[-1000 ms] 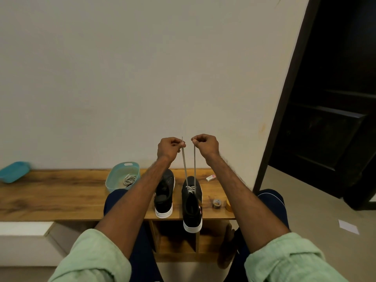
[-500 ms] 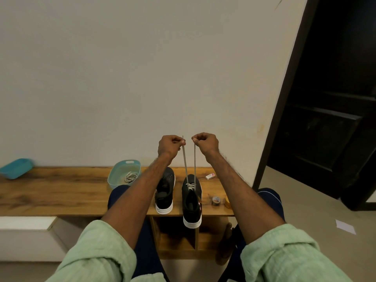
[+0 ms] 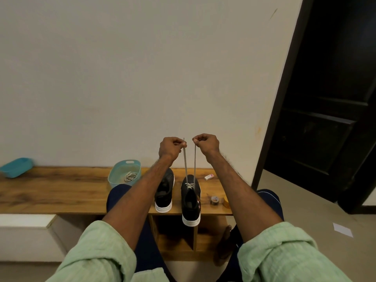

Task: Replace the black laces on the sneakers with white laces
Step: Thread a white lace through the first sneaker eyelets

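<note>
White lace (image 3: 185, 159) threaded through low holes of sneaker (image 3: 190, 200). Both ends pulled straight up, likely so sides come out even and rows get snug. One end pinched in curled fingers of left hand (image 3: 171, 146), other end in curled fingers of right hand (image 3: 206, 142). Sneaker kept on counter (image 3: 61, 190), heel poking past front edge. Second sneaker (image 3: 164, 192) set beside it, no lace seen. Spare lace (image 3: 130, 177) left in blue basket (image 3: 124, 165) near back edge. Since half second ago: hands, lace and sneaker found in same spots.
</note>
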Motion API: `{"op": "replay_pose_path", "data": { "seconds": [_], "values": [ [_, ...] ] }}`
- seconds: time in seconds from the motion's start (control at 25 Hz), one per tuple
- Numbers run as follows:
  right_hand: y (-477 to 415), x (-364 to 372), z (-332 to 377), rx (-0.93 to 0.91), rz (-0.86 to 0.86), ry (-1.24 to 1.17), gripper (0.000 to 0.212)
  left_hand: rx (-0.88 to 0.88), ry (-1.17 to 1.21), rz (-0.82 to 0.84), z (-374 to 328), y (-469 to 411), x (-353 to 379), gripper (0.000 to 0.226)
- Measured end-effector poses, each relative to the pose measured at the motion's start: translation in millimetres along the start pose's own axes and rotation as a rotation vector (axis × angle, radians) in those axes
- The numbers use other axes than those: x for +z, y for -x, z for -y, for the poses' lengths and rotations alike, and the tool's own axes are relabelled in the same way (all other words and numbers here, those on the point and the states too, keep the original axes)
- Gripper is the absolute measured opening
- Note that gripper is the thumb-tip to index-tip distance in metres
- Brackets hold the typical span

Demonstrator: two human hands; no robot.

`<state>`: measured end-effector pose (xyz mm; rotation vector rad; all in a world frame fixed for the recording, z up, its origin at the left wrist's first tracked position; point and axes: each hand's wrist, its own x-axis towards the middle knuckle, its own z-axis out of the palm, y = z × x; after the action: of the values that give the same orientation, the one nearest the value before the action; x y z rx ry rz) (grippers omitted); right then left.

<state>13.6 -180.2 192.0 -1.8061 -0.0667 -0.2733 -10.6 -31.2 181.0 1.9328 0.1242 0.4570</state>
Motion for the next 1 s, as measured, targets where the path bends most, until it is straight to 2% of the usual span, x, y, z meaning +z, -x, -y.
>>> {"op": "replay_pose_path", "data": {
  "seconds": [0.32, 0.72, 0.84, 1.0],
  "values": [
    [1.4, 8.5, -3.9, 0.014, 0.013, -0.004, 0.004, 0.006, -0.012, -0.006, 3.4, -0.1, -2.0, 0.007],
    [-64.8, 7.9, 6.5, 0.000, 0.090, 0.145, 0.007, 0.063, -0.215, 0.078, 0.8, -56.8, 15.5, 0.004],
    [-73.2, 11.3, 3.1, 0.004, 0.097, 0.149, 0.010, 0.062, -0.224, 0.091, 0.4, -64.8, 24.7, 0.006],
    [-82.1, 15.8, -2.6, -0.018, 0.097, 0.139, 0.003, 0.080, -0.218, 0.062, 4.0, -70.9, 31.5, 0.006]
  ]
}}
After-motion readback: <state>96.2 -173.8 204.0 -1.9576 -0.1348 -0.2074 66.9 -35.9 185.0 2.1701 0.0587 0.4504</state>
